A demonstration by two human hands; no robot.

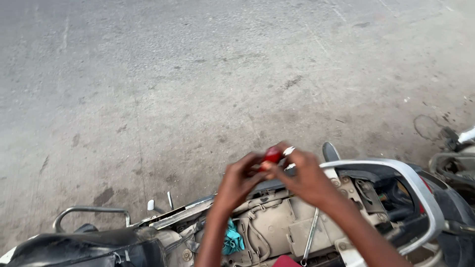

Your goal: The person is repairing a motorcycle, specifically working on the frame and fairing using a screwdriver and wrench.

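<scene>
Both hands, left hand [241, 179] and right hand [306, 175], pinch a small red part [272, 155] between closed fingertips; steady, even grip above the scooter frame [277, 227] suits it.

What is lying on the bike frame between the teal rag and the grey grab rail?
In the head view, a long metal wrench lies between the teal rag and the grab rail.

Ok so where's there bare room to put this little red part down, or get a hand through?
The concrete ground beyond the scooter is bare. The open scooter frame is crowded: a wrench, a teal rag and cables fill it. The left hand and right hand pinch the red part above it.
</scene>
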